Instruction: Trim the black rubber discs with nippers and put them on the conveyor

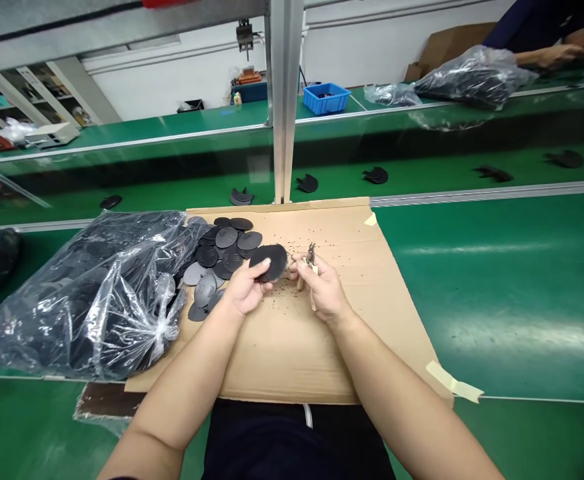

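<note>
Between the thumb and fingers of my left hand (246, 288) is a flat black oval disc (275, 261), tilted up over the cardboard sheet (292, 353). My right hand (326, 288) is closed around a pair of small nippers (312, 257) with pale handles, jaws pointing away from me. The nippers are a short way right of the disc, apart from it. Left of my left hand lies a loose pile of black and grey oval discs (227, 257). Small dark scraps (322, 241) are scattered over the cardboard around both hands.
A clear plastic bag (97, 287) full of dark discs lies at left, against the pile. Behind a metal post (285, 100), dark parts (375, 175) lie along a green strip. A blue bin (326, 99) stands farther back. Another person's hands (557, 57) are at upper right.
</note>
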`<state>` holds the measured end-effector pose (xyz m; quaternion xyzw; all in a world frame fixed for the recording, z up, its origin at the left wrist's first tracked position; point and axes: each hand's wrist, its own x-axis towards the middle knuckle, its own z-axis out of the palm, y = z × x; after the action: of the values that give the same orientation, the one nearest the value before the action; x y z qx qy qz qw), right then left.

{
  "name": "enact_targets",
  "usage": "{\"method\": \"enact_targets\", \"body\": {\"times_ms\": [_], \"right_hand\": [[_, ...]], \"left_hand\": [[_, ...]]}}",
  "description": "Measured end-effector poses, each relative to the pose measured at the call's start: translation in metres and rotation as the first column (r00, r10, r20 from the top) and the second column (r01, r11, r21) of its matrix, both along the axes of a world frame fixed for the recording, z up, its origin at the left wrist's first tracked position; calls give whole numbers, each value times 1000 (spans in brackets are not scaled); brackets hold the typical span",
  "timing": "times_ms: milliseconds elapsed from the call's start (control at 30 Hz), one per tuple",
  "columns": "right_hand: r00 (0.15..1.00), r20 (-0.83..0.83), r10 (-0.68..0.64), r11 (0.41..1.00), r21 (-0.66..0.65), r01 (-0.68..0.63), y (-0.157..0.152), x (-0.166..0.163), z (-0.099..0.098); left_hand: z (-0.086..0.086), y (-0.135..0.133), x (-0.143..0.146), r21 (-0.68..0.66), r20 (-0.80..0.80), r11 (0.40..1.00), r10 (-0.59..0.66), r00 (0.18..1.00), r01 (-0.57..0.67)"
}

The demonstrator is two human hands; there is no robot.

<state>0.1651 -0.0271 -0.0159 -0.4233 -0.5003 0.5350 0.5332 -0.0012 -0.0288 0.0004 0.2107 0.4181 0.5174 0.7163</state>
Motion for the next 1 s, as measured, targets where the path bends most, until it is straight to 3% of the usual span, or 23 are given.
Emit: {"method": "enact_targets", "body": {"times_ms": [133,233,367,500,733,867,1000], "right_hand": [[984,179,-19,952,303,-36,-6,0,4],[949,295,-113,874,484,-46,-9,-2,6],[915,324,-240,812,584,6,-10,-3,7],[894,348,-284,787,617,10,-11,-2,8],[866,374,-333,775,631,25,-14,-4,8],[915,296,-274,845,529,82,-15,-8,7],[954,161,-251,921,342,185,-9,-4,-1]], "left_hand": [[2,2,-3,-190,265,980,-10,964,62],[2,-2,2,-215,314,969,-52,948,124],[2,-7,11,-233,303,963,-63,951,138],[3,-9,14,-247,286,959,-67,956,141],[-2,-9,14,-151,270,971,-141,953,186],[-1,-13,17,-88,211,986,-121,970,142],[16,-10,9,28,-21,998,55,998,-54]]}}
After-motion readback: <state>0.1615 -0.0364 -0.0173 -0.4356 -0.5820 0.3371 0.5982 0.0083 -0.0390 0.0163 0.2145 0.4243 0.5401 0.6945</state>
